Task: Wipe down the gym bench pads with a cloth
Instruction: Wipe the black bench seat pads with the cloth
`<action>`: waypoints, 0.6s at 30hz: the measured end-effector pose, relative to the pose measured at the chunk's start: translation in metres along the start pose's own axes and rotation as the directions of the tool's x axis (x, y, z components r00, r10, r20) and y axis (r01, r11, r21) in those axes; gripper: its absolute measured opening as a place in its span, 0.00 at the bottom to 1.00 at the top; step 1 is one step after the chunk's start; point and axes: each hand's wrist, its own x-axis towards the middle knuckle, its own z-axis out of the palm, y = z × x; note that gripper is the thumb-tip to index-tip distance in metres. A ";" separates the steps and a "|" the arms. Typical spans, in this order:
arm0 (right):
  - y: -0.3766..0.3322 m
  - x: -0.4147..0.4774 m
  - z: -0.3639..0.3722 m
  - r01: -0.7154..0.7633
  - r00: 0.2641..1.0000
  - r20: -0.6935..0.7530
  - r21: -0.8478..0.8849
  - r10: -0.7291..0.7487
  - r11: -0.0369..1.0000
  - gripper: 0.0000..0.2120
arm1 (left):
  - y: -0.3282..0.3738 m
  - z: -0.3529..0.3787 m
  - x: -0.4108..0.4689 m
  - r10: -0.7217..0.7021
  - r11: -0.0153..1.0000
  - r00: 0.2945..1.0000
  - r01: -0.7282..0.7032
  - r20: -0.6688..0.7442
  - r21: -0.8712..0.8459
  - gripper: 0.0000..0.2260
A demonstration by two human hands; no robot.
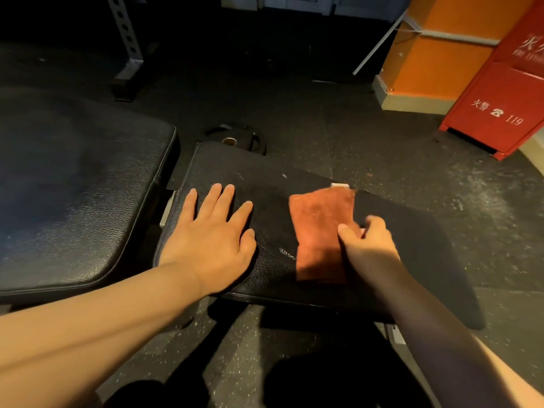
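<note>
A black gym bench fills the middle: the small seat pad (265, 184) lies in front of me, and the larger back pad (76, 184) is to its left. My left hand (215, 231) rests flat on the seat pad's left part, fingers spread. An orange cloth (319, 231), folded to a rectangle, lies on the seat pad to the right. My right hand (368, 242) grips the cloth's right edge, thumb on top and fingers curled round it. The pad's leather shows small white scuffs.
A black weight plate (235, 139) lies on the speckled rubber floor just beyond the seat pad. A red fire cabinet (500, 107) and an orange pillar (426, 54) stand at the far right. A perforated steel rack post (126, 39) rises at the far left.
</note>
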 end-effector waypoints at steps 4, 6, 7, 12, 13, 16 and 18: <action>0.001 -0.015 0.019 0.641 0.757 0.251 -0.107 -0.603 0.760 0.22 | 0.001 0.000 0.001 -0.002 1.000 1.000 0.002 0.007 0.005 0.35; 0.001 -0.015 0.041 0.692 0.698 0.428 -0.197 -0.574 0.694 0.27 | 0.002 0.001 0.001 0.000 1.000 1.000 0.000 0.012 0.014 0.34; 0.000 -0.007 0.049 0.676 0.719 0.421 -0.241 -0.553 0.696 0.28 | 0.002 0.001 0.002 0.000 1.000 1.000 0.000 0.011 0.016 0.33; -0.019 0.014 0.064 0.526 0.832 0.354 -0.260 -0.427 0.810 0.32 | 0.001 0.000 0.001 0.003 1.000 1.000 -0.003 0.019 0.017 0.34; -0.022 0.006 0.066 0.515 0.839 0.340 -0.245 -0.425 0.821 0.33 | 0.001 0.000 0.001 0.003 1.000 1.000 -0.003 0.020 0.016 0.34; -0.022 -0.026 0.061 0.592 0.787 0.338 -0.179 -0.516 0.786 0.29 | 0.002 -0.001 0.002 0.003 1.000 1.000 -0.004 0.019 0.018 0.34; -0.032 -0.040 0.046 0.627 0.765 0.241 -0.069 -0.597 0.776 0.23 | 0.002 -0.001 0.001 0.001 1.000 1.000 -0.002 0.020 0.022 0.34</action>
